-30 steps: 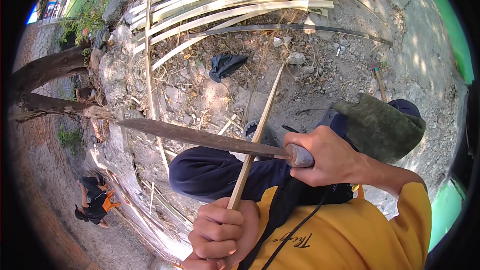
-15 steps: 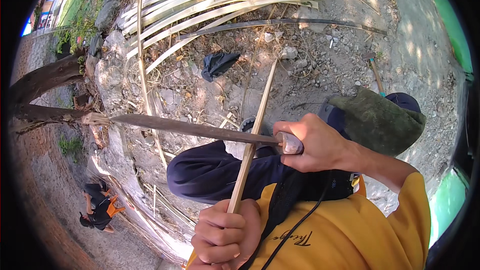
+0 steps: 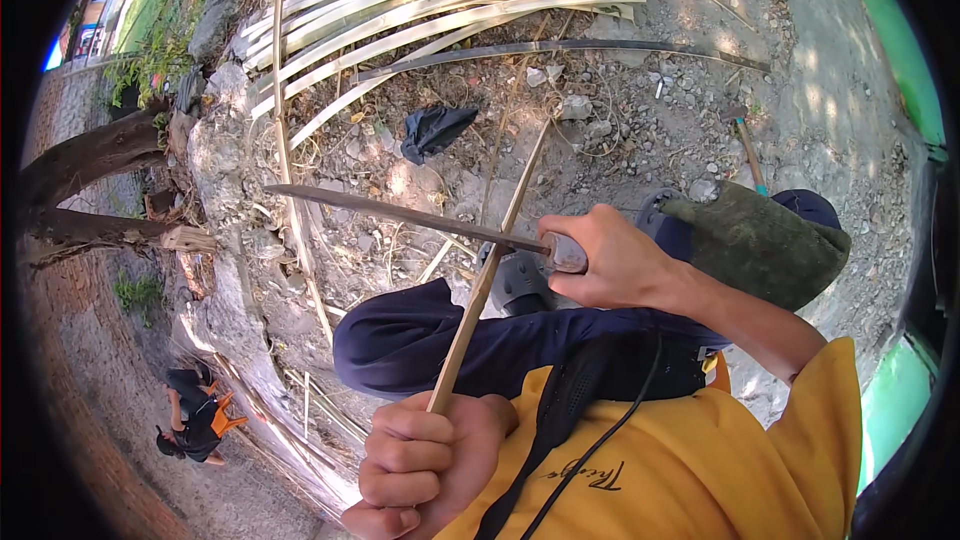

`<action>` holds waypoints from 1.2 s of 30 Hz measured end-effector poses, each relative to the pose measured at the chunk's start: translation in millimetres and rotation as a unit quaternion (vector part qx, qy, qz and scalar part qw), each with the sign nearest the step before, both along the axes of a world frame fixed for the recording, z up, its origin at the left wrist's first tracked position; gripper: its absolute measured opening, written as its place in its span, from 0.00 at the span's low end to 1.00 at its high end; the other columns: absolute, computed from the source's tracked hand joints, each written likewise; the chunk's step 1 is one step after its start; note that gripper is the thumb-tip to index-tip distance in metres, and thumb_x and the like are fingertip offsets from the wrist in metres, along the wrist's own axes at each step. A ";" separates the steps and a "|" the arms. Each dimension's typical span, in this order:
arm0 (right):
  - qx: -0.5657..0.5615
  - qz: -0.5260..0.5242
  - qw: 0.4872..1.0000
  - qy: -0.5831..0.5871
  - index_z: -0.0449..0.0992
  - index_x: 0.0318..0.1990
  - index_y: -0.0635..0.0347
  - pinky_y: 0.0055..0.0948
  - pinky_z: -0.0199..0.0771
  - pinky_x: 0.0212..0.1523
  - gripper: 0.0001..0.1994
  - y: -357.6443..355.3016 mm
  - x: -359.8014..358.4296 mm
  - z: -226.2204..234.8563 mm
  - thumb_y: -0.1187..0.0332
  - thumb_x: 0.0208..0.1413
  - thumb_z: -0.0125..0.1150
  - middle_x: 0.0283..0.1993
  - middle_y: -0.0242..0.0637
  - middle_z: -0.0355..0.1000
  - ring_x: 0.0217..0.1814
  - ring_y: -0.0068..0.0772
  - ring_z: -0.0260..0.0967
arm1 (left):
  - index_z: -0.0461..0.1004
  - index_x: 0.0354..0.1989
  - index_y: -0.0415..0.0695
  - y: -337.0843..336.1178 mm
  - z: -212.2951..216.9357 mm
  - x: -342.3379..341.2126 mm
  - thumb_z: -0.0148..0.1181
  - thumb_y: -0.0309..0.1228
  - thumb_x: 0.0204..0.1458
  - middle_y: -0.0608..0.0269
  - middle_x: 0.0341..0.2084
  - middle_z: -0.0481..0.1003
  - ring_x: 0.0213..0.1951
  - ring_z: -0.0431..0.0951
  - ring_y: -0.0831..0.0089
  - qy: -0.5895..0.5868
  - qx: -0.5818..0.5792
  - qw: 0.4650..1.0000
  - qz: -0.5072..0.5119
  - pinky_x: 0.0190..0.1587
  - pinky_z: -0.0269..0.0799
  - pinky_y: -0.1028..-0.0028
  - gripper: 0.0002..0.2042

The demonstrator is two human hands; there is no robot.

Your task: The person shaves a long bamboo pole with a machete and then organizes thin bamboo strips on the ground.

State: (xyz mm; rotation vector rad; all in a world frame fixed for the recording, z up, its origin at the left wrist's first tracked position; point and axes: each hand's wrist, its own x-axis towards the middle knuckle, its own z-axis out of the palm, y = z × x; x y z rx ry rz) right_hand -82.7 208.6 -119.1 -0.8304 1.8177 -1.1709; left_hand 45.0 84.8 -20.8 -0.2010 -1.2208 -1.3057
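Note:
My left hand is closed round the lower end of a narrow pale bamboo strip, close to my yellow shirt. From there the strip slants up and away, its far end near the stony ground. My right hand grips the pale handle of a machete, whose long dark blade points left. The blade crosses the strip near the handle and appears to touch it. Beneath the strip, my dark-trousered leg is bent.
Many split bamboo strips lie on the ground at the far side. A black cloth or bag is nearby. A hammer-like tool lies right, beyond a green cloth over my knee. Another person is at the lower left, near tree trunks.
The machete has moved up and right, crossing the strip farther from my left hand. My left hand has shifted down and left with the strip's near end.

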 end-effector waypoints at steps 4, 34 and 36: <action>-0.009 0.022 0.998 0.053 0.74 0.36 0.66 0.42 0.72 0.28 0.14 -6.5 4.7 17.2 0.69 0.40 0.66 0.23 0.52 0.72 0.25 0.57 0.72 | 0.60 0.33 0.48 -1.5 0.3 -0.9 0.38 0.60 0.66 0.71 0.15 0.51 0.14 0.46 0.80 -0.003 0.032 0.999 0.032 0.16 0.42 0.74 0.26; 0.057 -0.061 0.991 0.104 0.79 0.39 0.65 0.44 0.77 0.37 0.17 -6.2 -35.7 -135.7 0.64 0.41 0.63 0.28 0.55 0.76 0.32 0.58 0.76 | 0.61 0.34 0.46 -31.9 -1.6 6.1 0.35 0.62 0.65 0.70 0.15 0.52 0.14 0.44 0.81 -0.005 0.014 1.000 -0.017 0.15 0.39 0.75 0.28; 0.103 -0.067 0.981 0.148 0.78 0.36 0.64 0.45 0.76 0.37 0.16 1.8 -50.7 -176.4 0.64 0.40 0.64 0.28 0.55 0.76 0.32 0.58 0.76 | 0.61 0.33 0.46 -31.9 -3.9 4.9 0.34 0.62 0.64 0.70 0.15 0.52 0.14 0.44 0.81 0.006 0.023 1.000 -0.020 0.15 0.39 0.74 0.28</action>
